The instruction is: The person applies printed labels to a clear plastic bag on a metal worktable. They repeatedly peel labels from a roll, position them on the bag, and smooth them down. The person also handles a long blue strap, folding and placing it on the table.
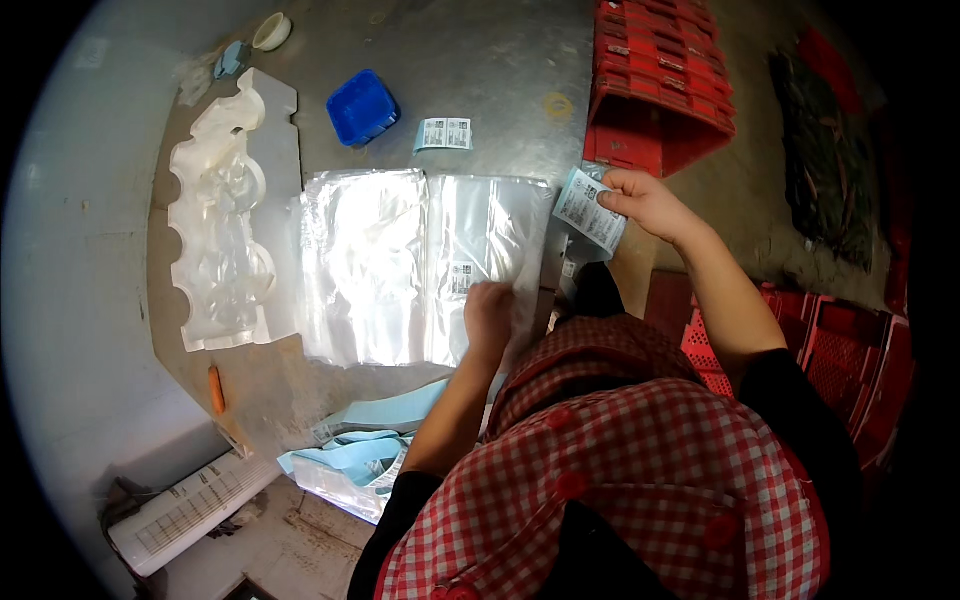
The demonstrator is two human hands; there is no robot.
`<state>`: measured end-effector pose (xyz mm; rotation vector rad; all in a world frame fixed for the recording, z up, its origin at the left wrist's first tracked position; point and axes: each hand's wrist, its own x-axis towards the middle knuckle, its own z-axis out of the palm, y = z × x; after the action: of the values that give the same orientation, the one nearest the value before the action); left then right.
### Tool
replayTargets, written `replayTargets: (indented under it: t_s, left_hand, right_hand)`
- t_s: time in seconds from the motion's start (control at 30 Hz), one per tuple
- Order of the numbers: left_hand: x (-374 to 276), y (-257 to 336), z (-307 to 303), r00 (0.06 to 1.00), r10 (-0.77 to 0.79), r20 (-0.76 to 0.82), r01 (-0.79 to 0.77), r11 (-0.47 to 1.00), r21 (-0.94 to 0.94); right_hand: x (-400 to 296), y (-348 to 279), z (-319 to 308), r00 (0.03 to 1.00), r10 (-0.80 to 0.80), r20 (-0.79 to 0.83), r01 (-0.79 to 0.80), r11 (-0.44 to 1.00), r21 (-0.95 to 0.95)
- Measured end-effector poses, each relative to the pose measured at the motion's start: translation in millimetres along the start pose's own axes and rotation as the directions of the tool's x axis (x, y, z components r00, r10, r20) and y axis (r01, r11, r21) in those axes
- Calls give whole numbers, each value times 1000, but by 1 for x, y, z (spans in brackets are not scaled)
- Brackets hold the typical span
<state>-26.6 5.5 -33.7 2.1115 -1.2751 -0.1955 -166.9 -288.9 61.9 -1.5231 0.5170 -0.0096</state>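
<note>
My right hand [651,204] pinches a strip of printed labels on pale blue backing [589,208] between thumb and fingers, just past the right edge of the plastic bags. On the right-hand stack of transparent plastic bags [487,217], my left hand [491,319] rests with its fingers curled down and partly hidden. A single white label [463,277] lies on the top bag, right by those fingertips; whether they touch it is hard to see. Another stack of transparent bags [364,262], bright with glare, lies alongside to the left.
Beyond the bags are a short label strip [444,134] and a blue plastic tub [362,107]. Red crates [660,82] stand at the upper right. A white foam piece [277,202] lies left, with an orange-handled object [217,389] below it. Blue label backing [390,412] heaps near my left forearm.
</note>
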Motion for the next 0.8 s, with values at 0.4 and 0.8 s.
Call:
replayTargets:
  t_s: [0.4, 0.8]
  left_hand:
    - [8, -18, -195, 487, -403, -775, 464, 871, -161]
    - [22, -34, -48, 663, -640, 389, 740, 479, -472]
  right_hand:
    - [9, 13, 120, 998, -24, 51, 43, 908, -417]
    - [53, 32, 175, 993, -115, 18, 106, 835, -540]
